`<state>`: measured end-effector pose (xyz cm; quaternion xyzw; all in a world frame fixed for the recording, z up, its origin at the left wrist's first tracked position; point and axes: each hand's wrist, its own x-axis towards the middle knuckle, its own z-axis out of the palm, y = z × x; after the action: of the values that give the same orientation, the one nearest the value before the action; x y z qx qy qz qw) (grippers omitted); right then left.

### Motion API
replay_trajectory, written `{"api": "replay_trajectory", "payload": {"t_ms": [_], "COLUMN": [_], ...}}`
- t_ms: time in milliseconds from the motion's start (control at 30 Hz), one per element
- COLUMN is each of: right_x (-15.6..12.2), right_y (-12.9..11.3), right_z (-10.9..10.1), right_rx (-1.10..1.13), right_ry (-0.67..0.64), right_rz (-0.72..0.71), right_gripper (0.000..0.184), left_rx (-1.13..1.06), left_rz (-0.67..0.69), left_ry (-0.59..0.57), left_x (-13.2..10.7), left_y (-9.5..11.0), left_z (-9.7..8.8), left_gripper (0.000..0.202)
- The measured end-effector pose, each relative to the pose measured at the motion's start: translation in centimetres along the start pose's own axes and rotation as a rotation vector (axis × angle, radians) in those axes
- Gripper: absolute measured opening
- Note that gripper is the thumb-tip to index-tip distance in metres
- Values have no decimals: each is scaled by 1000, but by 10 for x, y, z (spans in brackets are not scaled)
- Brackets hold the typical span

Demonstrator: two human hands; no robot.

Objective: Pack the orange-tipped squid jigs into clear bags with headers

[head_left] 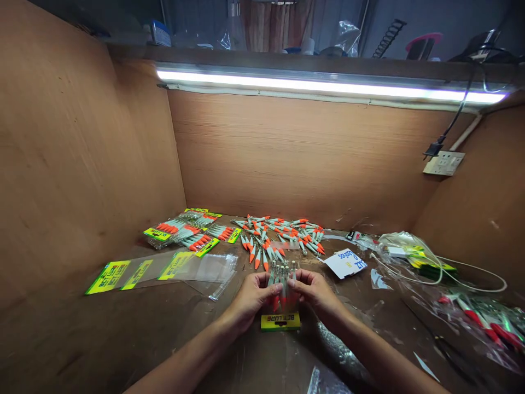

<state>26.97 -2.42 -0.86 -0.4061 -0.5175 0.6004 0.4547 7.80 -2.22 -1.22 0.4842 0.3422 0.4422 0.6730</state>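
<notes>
My left hand (255, 294) and my right hand (314, 290) pinch the two sides of one clear plastic bag (292, 306) above the table. The bag's yellow-green header, printed BCT LURE, faces me. Inside stand several orange-and-white fishing lures (283, 290), with their metal ends at the bag's far end and orange tips toward the header. Fingers cover part of them. Just beyond my hands lies a loose pile of the same lures (262, 241). Flat bags with yellow headers (172, 267) lie overlapped to the left.
Filled lure packs (180, 232) are stacked at the back left. A torn white card (344, 264) lies right of the pile. Farther right are a white cable (471, 261), plastic wrap and red-and-white lures (478, 317). Dark-handled scissors (451, 350) lie near the right front.
</notes>
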Motion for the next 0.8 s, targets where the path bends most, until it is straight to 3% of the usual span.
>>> {"api": "replay_trajectory", "payload": {"t_ms": [167,367,533,667,800], "right_x": [-1,3,1,-5,-6], "right_y": [-1,3,-23,-46,-52], "right_z": [1,-2,-12,-19,-23], "right_rx": [-38,-194,-485,-707,-811], "right_ry": [73,17,233,131,60], "right_rz": [-19,-31,-345,-517,-550], "right_gripper": [43,42,43,21,12], "left_rx": [26,134,111,104,81], "left_rz": [68,94,46,6,-5], "left_ry": [-18,33,58,11,-4], "left_x": [2,4,6,4,1], "left_y": [-3,-5,-8,-8,-8], "left_z": [4,0,-5,-2,1], "left_gripper": [51,52,53,49,53]}}
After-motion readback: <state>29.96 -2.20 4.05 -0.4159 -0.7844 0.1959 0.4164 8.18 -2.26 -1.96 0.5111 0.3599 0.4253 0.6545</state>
